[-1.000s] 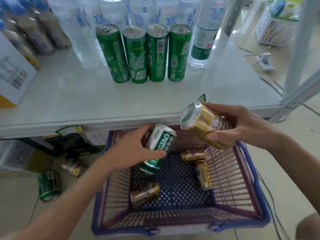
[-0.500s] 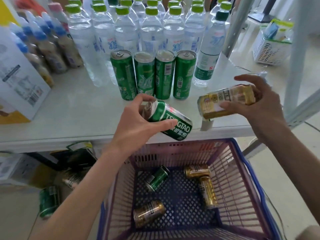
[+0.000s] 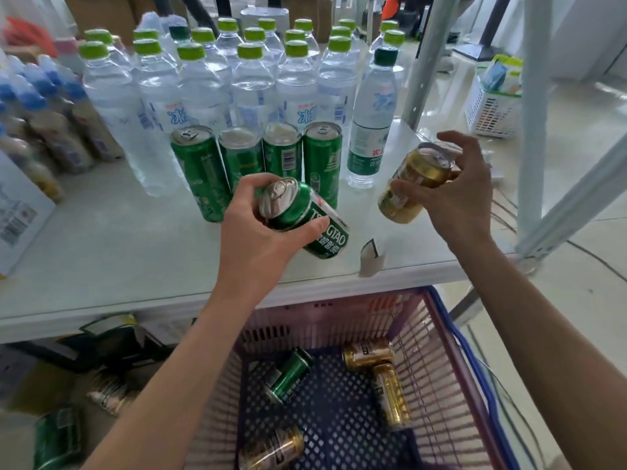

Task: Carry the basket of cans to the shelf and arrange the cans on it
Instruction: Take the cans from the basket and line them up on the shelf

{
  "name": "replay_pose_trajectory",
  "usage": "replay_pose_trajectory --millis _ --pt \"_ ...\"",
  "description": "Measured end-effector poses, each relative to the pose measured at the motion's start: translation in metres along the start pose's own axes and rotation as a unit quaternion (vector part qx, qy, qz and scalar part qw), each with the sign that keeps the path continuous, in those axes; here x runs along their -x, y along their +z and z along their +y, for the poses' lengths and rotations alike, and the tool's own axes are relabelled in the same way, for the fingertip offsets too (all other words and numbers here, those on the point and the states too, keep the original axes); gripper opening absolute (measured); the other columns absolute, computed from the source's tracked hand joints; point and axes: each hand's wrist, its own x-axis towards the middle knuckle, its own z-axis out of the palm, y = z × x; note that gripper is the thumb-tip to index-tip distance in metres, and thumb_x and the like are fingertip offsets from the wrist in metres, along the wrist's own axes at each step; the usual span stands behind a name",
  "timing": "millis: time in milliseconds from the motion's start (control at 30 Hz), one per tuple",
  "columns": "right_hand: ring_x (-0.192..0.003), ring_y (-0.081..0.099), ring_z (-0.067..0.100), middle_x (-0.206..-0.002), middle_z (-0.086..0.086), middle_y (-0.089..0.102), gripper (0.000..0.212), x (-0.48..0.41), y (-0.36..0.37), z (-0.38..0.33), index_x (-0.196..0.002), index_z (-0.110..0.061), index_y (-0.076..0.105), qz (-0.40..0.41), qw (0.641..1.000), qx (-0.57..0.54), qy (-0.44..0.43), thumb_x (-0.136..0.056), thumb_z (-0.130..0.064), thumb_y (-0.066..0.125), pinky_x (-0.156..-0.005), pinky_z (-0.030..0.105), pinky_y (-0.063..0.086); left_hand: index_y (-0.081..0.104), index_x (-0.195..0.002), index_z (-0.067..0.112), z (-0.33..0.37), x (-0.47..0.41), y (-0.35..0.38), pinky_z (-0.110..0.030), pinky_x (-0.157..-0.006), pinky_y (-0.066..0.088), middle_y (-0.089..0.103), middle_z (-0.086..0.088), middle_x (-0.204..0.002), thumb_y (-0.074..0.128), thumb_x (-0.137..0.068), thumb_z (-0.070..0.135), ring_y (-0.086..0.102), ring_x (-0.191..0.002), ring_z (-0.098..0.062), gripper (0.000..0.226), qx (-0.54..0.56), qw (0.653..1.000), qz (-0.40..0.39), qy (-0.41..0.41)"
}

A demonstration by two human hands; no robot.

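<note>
My left hand [image 3: 258,232] grips a green can [image 3: 305,220], tilted on its side just above the white shelf [image 3: 118,245], in front of a row of several upright green cans [image 3: 322,161]. My right hand [image 3: 454,195] holds a gold can [image 3: 410,184] tilted over the shelf to the right of that row. Below the shelf edge stands the purple and blue basket [image 3: 437,337]. In it lie a green can [image 3: 288,374] and three gold cans [image 3: 368,354], all on their sides.
Many water bottles [image 3: 251,86] with green caps fill the back of the shelf, and one taller bottle [image 3: 371,120] stands right of the can row. A box [image 3: 17,212] sits at the left. A shelf post [image 3: 539,106] rises on the right. Loose cans [image 3: 57,439] lie on the floor.
Both hands have lifted their cans out of the basket and up over the shelf. The green can has moved toward the can row, and the gold can has tipped more upright.
</note>
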Motion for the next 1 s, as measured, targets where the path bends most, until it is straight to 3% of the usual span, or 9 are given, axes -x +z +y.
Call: replay_pose_trajectory --millis 133,233,300,433,533,667,800,900,1000 --pt "-0.105 0.068 0.009 -0.124 -0.012 0.068 0.092 -0.005 0.010 0.018 -0.133 -0.032 0.055 -0.009 1.000 0.022 -0.002 -0.053 -0.038 0.099 -0.090 0.031 0.060 0.057 -0.116 0.029 0.009 -0.012 0.029 -0.009 -0.076 0.054 0.066 0.018 -0.104 0.094 -0.053 0.042 0.067 -0.092 0.006 0.075 -0.023 1.000 0.003 0.020" --pt "-0.096 0.061 -0.014 -0.113 -0.021 0.065 0.090 -0.006 0.019 0.029 -0.133 -0.031 0.055 0.000 1.000 0.028 -0.007 -0.055 -0.040 0.098 -0.082 0.012 0.054 0.056 -0.116 0.029 0.010 -0.020 0.048 -0.015 -0.077 0.057 0.068 0.016 -0.103 0.095 -0.051 0.043 0.068 -0.090 0.005 0.077 -0.032 0.999 -0.003 0.026" --pt "-0.094 0.060 -0.015 -0.109 -0.020 0.064 0.086 -0.005 0.023 0.040 -0.132 -0.026 0.057 0.002 0.999 0.033 0.012 -0.058 -0.044 0.097 -0.085 0.013 0.053 0.054 -0.115 0.030 0.010 -0.022 0.057 -0.019 -0.080 0.058 0.067 0.017 -0.102 0.095 -0.051 0.043 0.068 -0.090 0.005 0.077 -0.046 0.999 -0.008 0.029" --pt "-0.088 0.061 -0.019 -0.094 -0.024 0.067 0.063 -0.005 0.021 0.060 -0.114 -0.028 0.065 -0.051 0.996 0.048 0.058 -0.063 -0.053 0.093 -0.076 0.004 0.052 0.052 -0.112 0.033 0.008 -0.024 0.072 -0.002 -0.073 0.048 0.063 0.024 -0.094 0.095 -0.053 0.040 0.061 -0.089 0.016 0.073 -0.070 0.997 -0.007 0.044" --pt "-0.082 0.061 -0.024 -0.091 -0.028 0.067 0.056 -0.007 0.021 0.063 -0.109 -0.035 0.065 -0.067 0.995 0.044 0.061 -0.063 -0.055 0.091 -0.069 -0.004 0.045 0.055 -0.118 0.032 0.003 -0.025 0.084 -0.006 -0.080 0.051 0.063 0.024 -0.097 0.096 -0.058 0.036 0.063 -0.093 0.012 0.073 -0.081 0.995 -0.033 0.046" --pt "-0.088 0.064 -0.020 -0.099 -0.020 0.071 0.062 -0.007 0.019 0.066 -0.118 -0.030 0.067 -0.079 0.995 0.034 0.048 -0.065 -0.051 0.092 -0.075 0.002 0.051 0.054 -0.131 0.032 -0.002 -0.024 0.104 -0.013 -0.092 0.046 0.064 0.015 -0.112 0.092 -0.067 0.037 0.063 -0.108 -0.007 0.075 -0.105 0.992 -0.039 0.055" --pt "-0.100 0.071 0.002 -0.112 -0.008 0.072 0.078 -0.008 0.017 0.068 -0.127 -0.023 0.057 -0.081 0.995 -0.019 0.050 -0.062 -0.037 0.098 -0.087 0.022 0.059 0.043 -0.138 0.028 -0.006 -0.021 0.116 -0.028 -0.101 0.048 0.059 0.006 -0.130 0.088 -0.075 0.034 0.058 -0.120 -0.015 0.077 -0.110 0.990 -0.019 0.081" --pt "-0.106 0.070 0.009 -0.115 -0.002 0.071 0.077 -0.008 0.014 0.070 -0.124 -0.018 0.055 -0.091 0.993 -0.044 0.056 -0.063 -0.033 0.099 -0.092 0.035 0.060 0.037 -0.127 0.026 -0.012 -0.008 0.121 -0.036 -0.091 0.055 0.048 -0.001 -0.129 0.087 -0.078 0.026 0.062 -0.106 -0.020 0.070 -0.114 0.992 0.015 0.059" --pt "-0.109 0.068 0.006 -0.114 -0.009 0.069 0.071 -0.008 0.013 0.069 -0.123 -0.020 0.055 -0.101 0.992 -0.051 0.055 -0.066 -0.032 0.097 -0.095 0.037 0.059 0.041 -0.103 0.024 -0.022 -0.002 0.121 -0.020 -0.071 0.049 0.049 0.002 -0.104 0.081 -0.083 0.021 0.058 -0.079 -0.007 0.045 -0.141 0.988 -0.003 0.069"
